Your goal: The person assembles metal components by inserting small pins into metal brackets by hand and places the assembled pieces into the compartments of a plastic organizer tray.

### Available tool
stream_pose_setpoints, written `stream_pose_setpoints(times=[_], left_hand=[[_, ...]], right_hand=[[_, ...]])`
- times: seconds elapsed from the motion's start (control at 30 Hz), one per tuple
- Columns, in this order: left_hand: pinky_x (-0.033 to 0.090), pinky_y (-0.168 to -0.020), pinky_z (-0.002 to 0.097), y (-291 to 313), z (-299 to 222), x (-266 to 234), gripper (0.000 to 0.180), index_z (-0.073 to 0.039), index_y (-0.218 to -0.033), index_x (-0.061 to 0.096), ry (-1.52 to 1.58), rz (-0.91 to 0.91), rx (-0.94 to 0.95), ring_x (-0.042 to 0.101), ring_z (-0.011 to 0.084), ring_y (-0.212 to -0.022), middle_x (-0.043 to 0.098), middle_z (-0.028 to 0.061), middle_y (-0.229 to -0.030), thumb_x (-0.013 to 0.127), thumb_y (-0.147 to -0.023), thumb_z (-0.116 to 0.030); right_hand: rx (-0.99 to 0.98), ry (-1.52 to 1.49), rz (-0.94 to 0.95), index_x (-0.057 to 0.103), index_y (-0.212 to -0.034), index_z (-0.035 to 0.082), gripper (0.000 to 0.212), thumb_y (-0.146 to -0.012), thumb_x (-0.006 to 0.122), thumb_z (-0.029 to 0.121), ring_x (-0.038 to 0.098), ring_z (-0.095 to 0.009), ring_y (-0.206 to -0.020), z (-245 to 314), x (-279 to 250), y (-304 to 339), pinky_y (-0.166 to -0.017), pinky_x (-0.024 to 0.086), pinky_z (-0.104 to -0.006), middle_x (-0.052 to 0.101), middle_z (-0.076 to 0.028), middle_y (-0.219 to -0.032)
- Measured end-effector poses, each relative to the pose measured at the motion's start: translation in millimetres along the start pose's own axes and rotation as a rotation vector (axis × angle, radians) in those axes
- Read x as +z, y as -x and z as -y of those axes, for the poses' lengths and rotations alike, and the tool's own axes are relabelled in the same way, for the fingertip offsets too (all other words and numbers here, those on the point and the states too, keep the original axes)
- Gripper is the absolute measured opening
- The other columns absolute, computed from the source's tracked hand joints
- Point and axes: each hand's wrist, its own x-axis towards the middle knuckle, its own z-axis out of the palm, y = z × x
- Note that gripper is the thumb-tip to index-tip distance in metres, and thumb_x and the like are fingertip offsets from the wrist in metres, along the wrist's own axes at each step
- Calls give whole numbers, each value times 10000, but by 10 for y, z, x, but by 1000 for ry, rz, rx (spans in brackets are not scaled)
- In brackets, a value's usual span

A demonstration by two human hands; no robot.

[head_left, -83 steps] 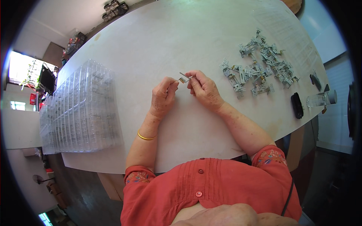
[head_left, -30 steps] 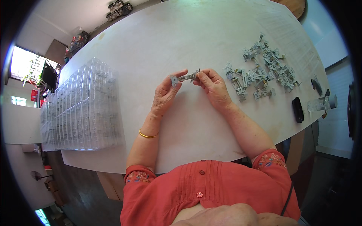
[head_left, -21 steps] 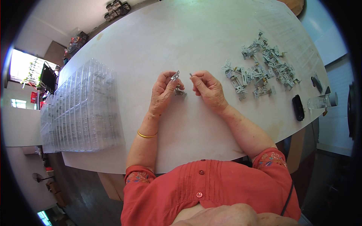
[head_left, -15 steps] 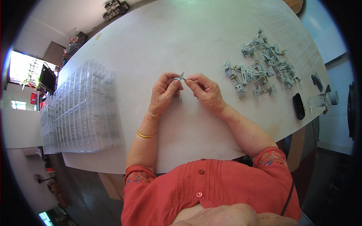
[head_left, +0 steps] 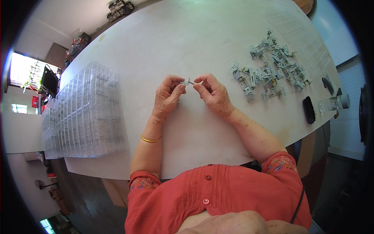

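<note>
Above the middle of the pale table, my left hand point(head_left: 167, 97) is closed on a small silvery metal bracket point(head_left: 186, 83), pinched between thumb and fingers. Part of the bracket is covered by those fingers. To its right, my right hand point(head_left: 212, 94) is closed too, with thumb and forefinger on a thin pin-like end point(head_left: 191, 82) at the bracket's right side. Whether that end is a separate piece or part of the bracket, I cannot tell. A heap of similar metal brackets point(head_left: 269, 74) lies to the right, beyond my right hand.
Stacked clear plastic trays point(head_left: 83, 117) stand on the table point(head_left: 187, 43) at the left. On the right side are a black case point(head_left: 308, 110), a clear bottle point(head_left: 331, 104) and a dark tool-like object point(head_left: 328, 84). A flat clear sheet point(head_left: 300, 35) lies at the far right.
My hands have moved slightly apart, the left one a little to the left. The bracket has turned a bit between my fingers, and its lower part below the left hand shows less.
</note>
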Motion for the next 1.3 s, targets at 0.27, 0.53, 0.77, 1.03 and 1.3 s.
stream_pose_setpoints(times=[0.27, 0.53, 0.77, 1.03, 1.3], left_hand=[[483, -699, 219, 17, -25, 60, 195, -12, -1091, 560, -155, 60, 80, 587, 76, -770, 656, 8, -837, 646, -930, -78], [499, -661, 251, 22, -28, 123, 197, -7, -1041, 547, -202, 102, 184, 617, 108, -739, 682, 61, -819, 669, -890, -40], [418, -607, 192, 27, -92, 129, 138, -44, -1066, 559, 65, 114, -53, 545, 48, -720, 650, 18, -798, 616, -957, -107], [396, -588, 183, -36, -2, 0, 151, -59, -1067, 561, 300, 24, -68, 509, 48, -658, 653, 36, -802, 604, -974, -169], [398, -589, 180, -30, 20, -14, 176, -70, -1104, 549, 269, 66, -44, 520, 29, -677, 673, 22, -818, 610, -971, -167]], right_hand=[[71, -140, 73, 572, -1063, 37, 135, -956, 601, 115, 542, -78, -611, 55, 12, 25, -572, 455, -242, 584, -15, -697], [-225, 152, -43, 645, -982, 48, 75, -908, 654, 60, 546, -92, -739, 47, -2, -19, -637, 478, -247, 587, -44, -897], [41, -232, -178, 618, -1004, 62, 116, -944, 641, 159, 526, -70, -720, 15, -9, -32, -616, 457, -234, 574, -5, -812], [141, -126, -73, 631, -995, 75, 150, -965, 626, 222, 499, -56, -587, 2, 17, -1, -543, 430, -241, 552, 24, -645], [85, 18, -56, 628, -988, 72, 144, -960, 629, 213, 511, -69, -584, 27, 22, -7, -543, 429, -253, 553, 3, -646]])
